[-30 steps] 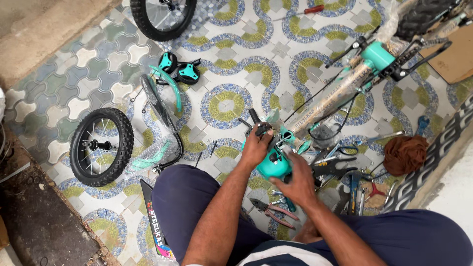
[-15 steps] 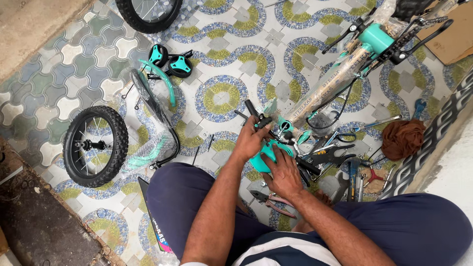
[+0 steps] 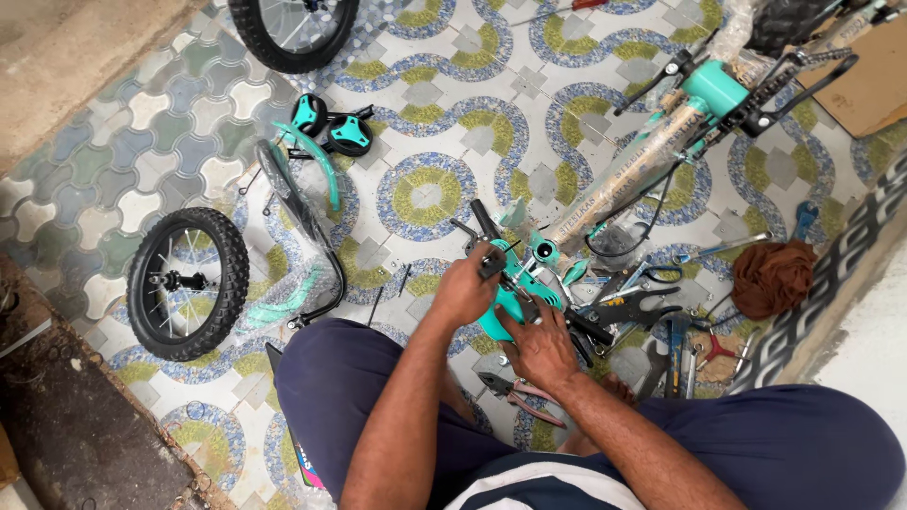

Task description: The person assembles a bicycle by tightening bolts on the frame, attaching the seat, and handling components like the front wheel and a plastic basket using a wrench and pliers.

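A: Although the teal bicycle frame [image 3: 661, 151] already carries its handlebar end, it lies flat on the patterned floor [image 3: 425, 113] with no wheels on it, so I judge the assembly to be at an early to middle stage.

B: Where are the hands?

A: Close together over the lap. The left hand [image 3: 468, 291] is closed around a black fitting on the teal part [image 3: 515, 297]; the right hand [image 3: 540, 345] presses on that same part from below. It sits at the near end of the frame, just above the knees.

B: And what looks left?

A: Plenty. One small wheel [image 3: 184, 283] lies apart at the left, another wheel [image 3: 293, 28] at the top edge. The training wheels [image 3: 331, 127] and a teal mudguard [image 3: 316, 161] lie loose too. Pliers [image 3: 515, 389] and other tools [image 3: 652, 316] lie beside the right hand.
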